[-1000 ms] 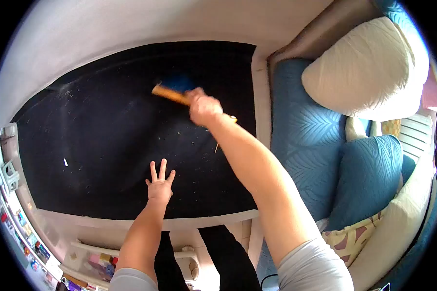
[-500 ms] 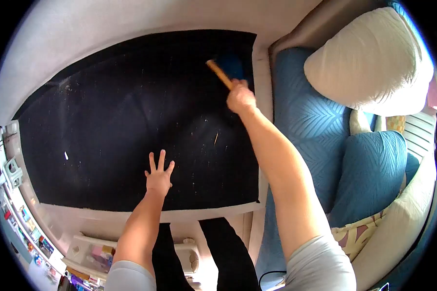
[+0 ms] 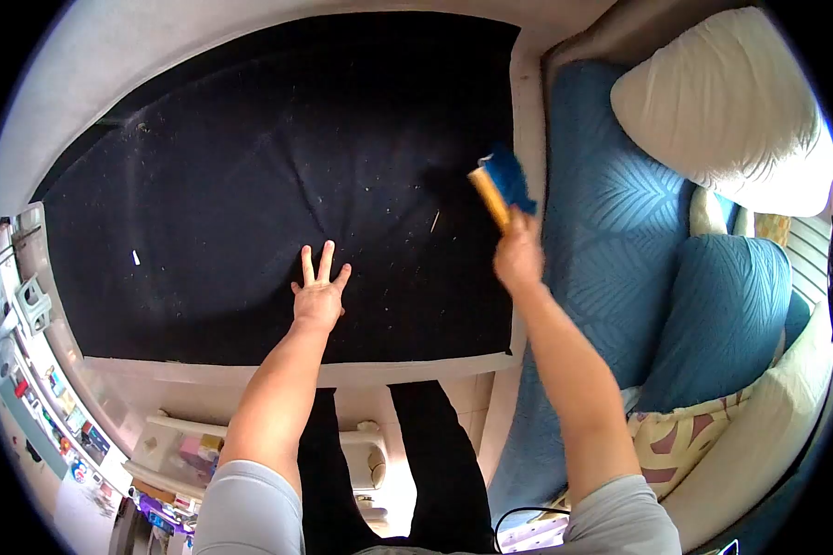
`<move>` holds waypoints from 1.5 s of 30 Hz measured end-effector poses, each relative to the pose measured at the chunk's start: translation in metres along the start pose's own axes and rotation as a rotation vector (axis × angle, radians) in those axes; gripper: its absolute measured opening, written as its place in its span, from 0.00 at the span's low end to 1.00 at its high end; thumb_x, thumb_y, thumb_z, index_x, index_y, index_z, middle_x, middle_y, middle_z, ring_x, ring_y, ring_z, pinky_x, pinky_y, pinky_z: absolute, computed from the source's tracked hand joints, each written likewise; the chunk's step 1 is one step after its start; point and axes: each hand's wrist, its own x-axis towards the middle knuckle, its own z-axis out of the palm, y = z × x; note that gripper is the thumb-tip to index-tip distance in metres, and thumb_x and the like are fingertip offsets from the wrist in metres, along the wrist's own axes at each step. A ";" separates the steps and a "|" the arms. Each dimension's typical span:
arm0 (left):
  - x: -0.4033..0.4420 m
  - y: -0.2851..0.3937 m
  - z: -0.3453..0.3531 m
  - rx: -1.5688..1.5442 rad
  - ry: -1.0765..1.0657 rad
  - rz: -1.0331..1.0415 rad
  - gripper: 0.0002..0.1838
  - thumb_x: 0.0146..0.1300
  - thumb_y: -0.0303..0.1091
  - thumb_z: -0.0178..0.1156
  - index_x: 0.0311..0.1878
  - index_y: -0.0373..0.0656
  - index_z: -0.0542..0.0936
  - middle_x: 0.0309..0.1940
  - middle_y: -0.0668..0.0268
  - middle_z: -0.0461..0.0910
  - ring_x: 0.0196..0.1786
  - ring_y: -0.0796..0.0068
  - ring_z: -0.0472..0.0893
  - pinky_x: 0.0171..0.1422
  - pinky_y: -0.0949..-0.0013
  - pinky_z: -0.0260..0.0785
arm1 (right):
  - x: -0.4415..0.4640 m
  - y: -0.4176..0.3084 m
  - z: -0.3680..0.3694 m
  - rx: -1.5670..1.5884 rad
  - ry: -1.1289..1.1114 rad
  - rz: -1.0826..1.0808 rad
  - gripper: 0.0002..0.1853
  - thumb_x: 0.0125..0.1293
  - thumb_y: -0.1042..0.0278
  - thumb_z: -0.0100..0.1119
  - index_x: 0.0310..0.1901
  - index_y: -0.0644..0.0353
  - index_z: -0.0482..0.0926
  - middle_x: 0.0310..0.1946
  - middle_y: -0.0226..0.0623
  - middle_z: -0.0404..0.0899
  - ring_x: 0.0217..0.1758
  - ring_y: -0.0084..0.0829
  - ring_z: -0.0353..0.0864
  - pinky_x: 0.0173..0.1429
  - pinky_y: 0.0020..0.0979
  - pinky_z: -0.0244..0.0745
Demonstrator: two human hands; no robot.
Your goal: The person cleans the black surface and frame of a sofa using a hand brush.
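Observation:
A black cloth (image 3: 222,203) is spread flat over a light-coloured surface, with white specks and small bits of debris on it. My left hand (image 3: 318,301) presses on the cloth near its front edge, fingers spread and nothing held. A crease runs away from its fingertips. My right hand (image 3: 520,257) is closed around a brush (image 3: 491,196) with a yellow wooden-looking back and blue bristles. The brush is tilted at the cloth's right edge; whether its bristles touch the cloth I cannot tell. A thin pale sliver (image 3: 434,221) lies left of the brush, and a white scrap (image 3: 136,258) lies far left.
To the right stands a sofa with a blue quilted cover (image 3: 592,250), a large cream cushion (image 3: 722,111) and a blue cushion (image 3: 722,319). A white stool (image 3: 33,305) and cluttered shelves are at the left. A clear-topped bin (image 3: 180,449) sits below the front edge.
My right hand has drawn the brush nearer and to the right, to the cloth's right edge. The view has shifted; my left hand stays spread on the cloth.

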 end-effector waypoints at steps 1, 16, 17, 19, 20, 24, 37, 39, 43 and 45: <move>0.001 0.000 0.001 -0.002 0.010 0.001 0.46 0.50 0.28 0.73 0.74 0.63 0.65 0.82 0.71 0.26 0.82 0.48 0.30 0.72 0.33 0.62 | -0.011 -0.008 0.019 0.016 -0.019 -0.067 0.30 0.65 0.77 0.52 0.70 0.54 0.64 0.64 0.50 0.65 0.52 0.55 0.82 0.55 0.47 0.80; -0.039 -0.011 0.001 -0.070 0.152 0.099 0.44 0.54 0.32 0.73 0.74 0.65 0.65 0.82 0.69 0.34 0.82 0.51 0.34 0.76 0.37 0.58 | -0.106 -0.036 -0.015 0.156 0.126 -0.056 0.29 0.63 0.80 0.55 0.67 0.54 0.66 0.59 0.48 0.68 0.54 0.55 0.79 0.57 0.48 0.77; -0.042 -0.012 0.005 -0.065 0.194 0.102 0.44 0.54 0.33 0.73 0.74 0.64 0.65 0.82 0.67 0.34 0.82 0.50 0.35 0.76 0.37 0.58 | -0.096 -0.016 -0.022 0.081 0.171 0.015 0.29 0.63 0.79 0.55 0.67 0.55 0.66 0.60 0.49 0.68 0.55 0.55 0.78 0.58 0.47 0.77; -0.044 -0.015 0.019 -0.053 0.274 0.110 0.44 0.54 0.34 0.74 0.74 0.61 0.65 0.82 0.63 0.34 0.82 0.49 0.36 0.76 0.38 0.58 | -0.078 -0.001 -0.026 0.034 0.090 0.336 0.28 0.63 0.78 0.55 0.67 0.60 0.66 0.60 0.49 0.67 0.55 0.55 0.78 0.58 0.46 0.76; -0.047 -0.017 0.026 -0.083 0.320 0.114 0.43 0.56 0.35 0.73 0.75 0.59 0.64 0.81 0.60 0.35 0.82 0.47 0.38 0.77 0.39 0.57 | -0.072 0.010 -0.011 0.083 0.061 0.298 0.27 0.64 0.77 0.54 0.66 0.63 0.66 0.61 0.50 0.67 0.53 0.56 0.79 0.58 0.47 0.77; -0.053 -0.035 0.049 -0.037 0.579 0.104 0.46 0.52 0.42 0.75 0.74 0.53 0.64 0.79 0.51 0.45 0.79 0.39 0.47 0.73 0.40 0.58 | -0.087 -0.025 0.031 0.037 -0.067 0.130 0.27 0.63 0.78 0.52 0.66 0.59 0.67 0.61 0.50 0.67 0.53 0.57 0.80 0.57 0.51 0.77; -0.025 -0.046 0.029 0.026 0.112 -0.214 0.53 0.56 0.47 0.73 0.76 0.35 0.54 0.79 0.49 0.46 0.79 0.44 0.51 0.74 0.48 0.64 | -0.061 0.034 -0.025 0.250 0.076 0.282 0.20 0.66 0.74 0.57 0.60 0.66 0.72 0.51 0.57 0.78 0.55 0.59 0.78 0.58 0.47 0.73; -0.018 -0.041 0.026 0.083 0.082 -0.226 0.54 0.53 0.46 0.75 0.75 0.31 0.56 0.77 0.45 0.50 0.77 0.42 0.55 0.74 0.52 0.65 | -0.052 0.030 -0.040 0.307 -0.202 0.398 0.19 0.65 0.72 0.59 0.57 0.67 0.74 0.45 0.61 0.80 0.53 0.61 0.79 0.57 0.48 0.74; -0.013 -0.035 0.017 0.085 0.070 -0.274 0.56 0.48 0.45 0.78 0.73 0.27 0.58 0.75 0.40 0.54 0.74 0.39 0.61 0.74 0.56 0.66 | -0.057 0.027 -0.085 0.537 -0.162 0.282 0.16 0.66 0.66 0.61 0.50 0.66 0.75 0.31 0.47 0.80 0.29 0.38 0.83 0.36 0.40 0.77; -0.011 -0.031 0.018 0.062 0.069 -0.285 0.56 0.47 0.43 0.79 0.73 0.27 0.58 0.75 0.40 0.54 0.74 0.39 0.61 0.73 0.57 0.67 | -0.043 0.013 -0.105 0.566 0.041 0.270 0.14 0.69 0.62 0.59 0.45 0.64 0.73 0.27 0.41 0.78 0.24 0.29 0.79 0.30 0.34 0.75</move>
